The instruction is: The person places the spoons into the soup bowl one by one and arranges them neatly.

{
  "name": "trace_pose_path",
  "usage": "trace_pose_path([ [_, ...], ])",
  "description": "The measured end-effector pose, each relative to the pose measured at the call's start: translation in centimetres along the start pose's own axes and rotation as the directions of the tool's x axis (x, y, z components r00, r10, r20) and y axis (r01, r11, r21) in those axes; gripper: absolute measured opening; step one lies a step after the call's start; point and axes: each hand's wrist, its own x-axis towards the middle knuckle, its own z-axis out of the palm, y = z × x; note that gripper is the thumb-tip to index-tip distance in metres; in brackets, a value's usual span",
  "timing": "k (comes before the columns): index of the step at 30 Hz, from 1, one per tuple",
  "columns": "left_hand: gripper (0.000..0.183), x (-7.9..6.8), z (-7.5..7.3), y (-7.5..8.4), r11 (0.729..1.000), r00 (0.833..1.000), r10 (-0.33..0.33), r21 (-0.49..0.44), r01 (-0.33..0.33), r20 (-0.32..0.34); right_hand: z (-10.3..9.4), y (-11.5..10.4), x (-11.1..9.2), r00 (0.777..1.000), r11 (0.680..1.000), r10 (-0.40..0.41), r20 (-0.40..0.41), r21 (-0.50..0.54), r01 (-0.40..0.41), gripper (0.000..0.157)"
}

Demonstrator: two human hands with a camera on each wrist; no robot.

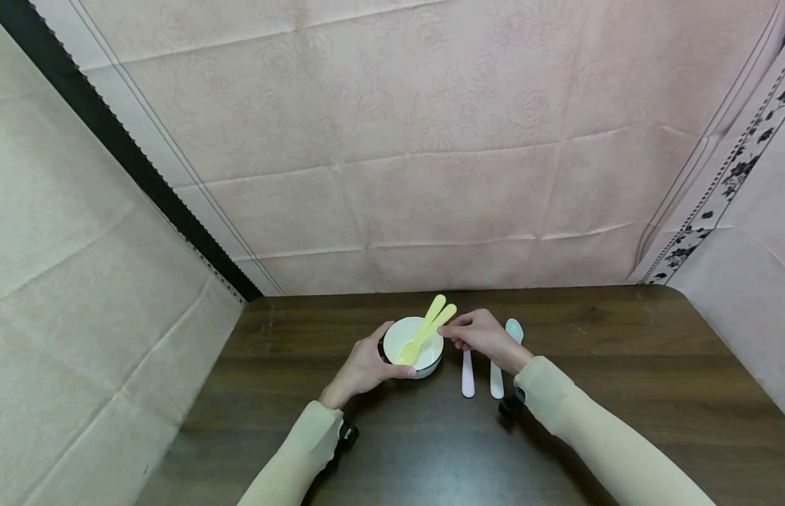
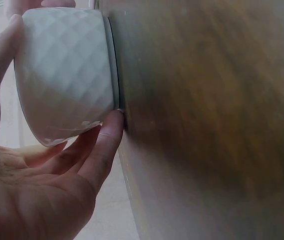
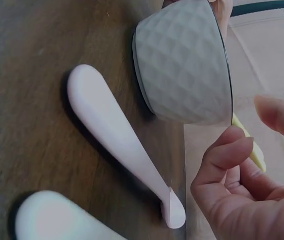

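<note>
A white bowl [image 1: 433,364] with a dark rim and a quilted diamond pattern [image 2: 67,65] stands upright on the table. My left hand [image 1: 365,362] grips its left side, thumb at the near rim and fingers spread along the far side and base. Two yellow-green spoons [image 1: 424,337] lean in the bowl, handles crossing the far right rim. Beside that rim is my right hand [image 1: 483,332], its fingers loosely curled. In the right wrist view a gap shows between thumb and fingers, with a yellow-green handle [image 3: 257,159] partly hidden behind them.
A pale pink spoon [image 1: 468,376] lies right of the bowl, partly under my right hand in the head view. Farther right lies a pale blue spoon [image 1: 496,383], crossed by my right wrist. Pale cloth [image 1: 430,197] hangs behind the brown wooden table [image 1: 588,337] and at both sides.
</note>
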Motion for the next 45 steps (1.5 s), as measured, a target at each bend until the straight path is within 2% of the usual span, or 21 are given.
trace_pose_path([
  [14,0.11,-0.1,0.0,-0.1,1.0,1.0,0.001,-0.019,-0.001,-0.004,-0.6,0.5,-2.0,0.999,0.998,-0.047,-0.02,-0.043,0.046,0.033],
  [26,0.106,0.0,0.0,-0.3,0.999,0.999,0.048,0.001,-0.048,-0.008,-1.3,1.7,-3.6,0.997,0.999,-0.034,-0.073,-0.043,0.031,0.026],
  [30,0.105,-0.1,0.0,-0.2,0.999,0.999,0.041,-0.003,-0.041,-0.012,-1.4,2.0,-4.1,0.996,0.999,-0.039,-0.078,-0.034,0.036,0.026],
  [45,0.105,-0.2,0.0,0.0,1.0,1.0,0.023,-0.013,-0.023,-0.01,-1.9,3.3,-5.6,0.989,0.983,-0.086,-0.122,-0.17,0.065,0.019],
])
